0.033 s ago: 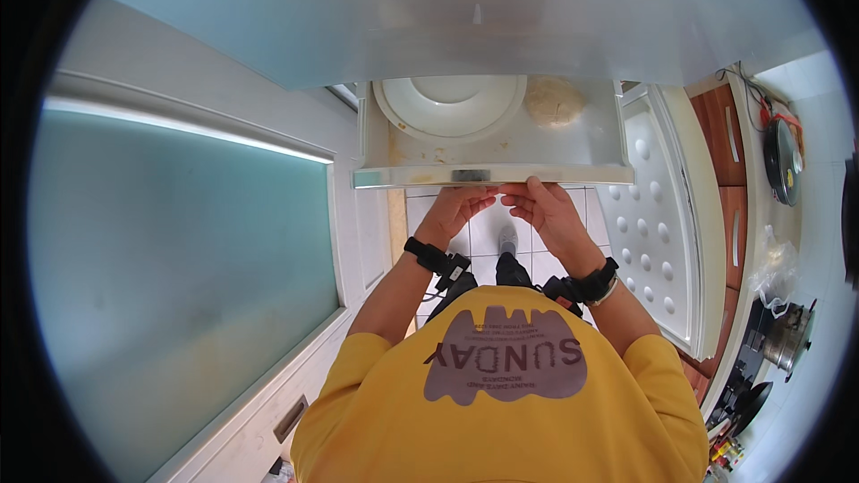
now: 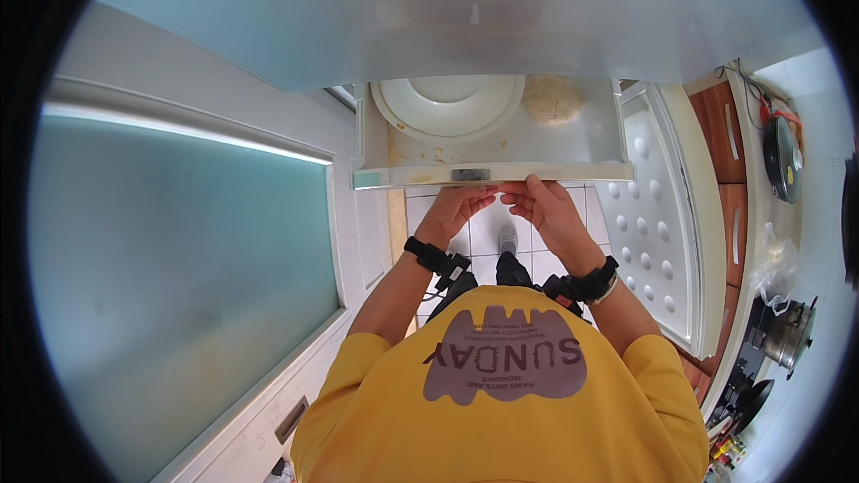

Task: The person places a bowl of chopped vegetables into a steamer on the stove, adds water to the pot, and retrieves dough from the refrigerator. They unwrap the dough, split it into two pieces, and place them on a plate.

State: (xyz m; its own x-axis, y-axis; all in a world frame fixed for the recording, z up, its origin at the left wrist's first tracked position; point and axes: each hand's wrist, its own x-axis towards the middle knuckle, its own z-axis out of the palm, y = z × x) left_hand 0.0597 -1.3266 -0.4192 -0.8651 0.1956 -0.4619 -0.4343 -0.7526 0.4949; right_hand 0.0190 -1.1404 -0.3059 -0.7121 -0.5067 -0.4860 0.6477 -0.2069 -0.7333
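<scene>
A pale drawer (image 2: 573, 143) is pulled out in front of me, below a large glossy grey-white surface. Inside it stand a round white dish (image 2: 452, 130) and, to the right, a round tan lump (image 2: 552, 100) whose kind I cannot make out. Brownish stains mark the drawer's bottom. My left hand (image 2: 456, 210) is at the middle of the drawer's front edge, thumb against the rim and fingers curled below. Close beside it, my right hand (image 2: 548, 213) pinches the same edge, its thumb on top and its fingers bent underneath. The two hands' fingertips nearly meet.
To the right an open white door (image 2: 658, 224) with a dimpled inner face stands beside wooden drawers (image 2: 732, 224). A counter holds a lidded pan (image 2: 783, 161), a plastic bag (image 2: 774, 264) and a metal pot (image 2: 787, 340). A frosted-glass door (image 2: 188, 286) fills the left.
</scene>
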